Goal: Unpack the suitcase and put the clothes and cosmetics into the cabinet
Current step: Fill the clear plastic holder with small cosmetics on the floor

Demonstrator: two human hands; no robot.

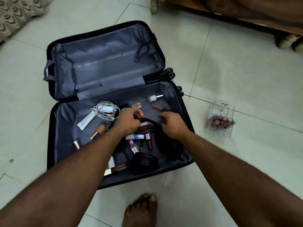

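Over the open suitcase (54, 122), left hand (129, 121) gripped the black pouch (152, 128); right hand (172, 123), fingers curled, seemingly empty. Lifting it level should keep cosmetics from spilling.

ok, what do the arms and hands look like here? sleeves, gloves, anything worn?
Both forearms are bare, with no sleeves in view. The left hand and right hand wear no gloves; no rings, watch or bands show on wrists or fingers. A bare foot shows at the bottom edge.

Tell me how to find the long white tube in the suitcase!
Start at the open black suitcase lying on the pale tiled floor and take the nearer half. The flat white squeeze tube lies at its left side, just below the coiled white cable. It is the longest white thing there.
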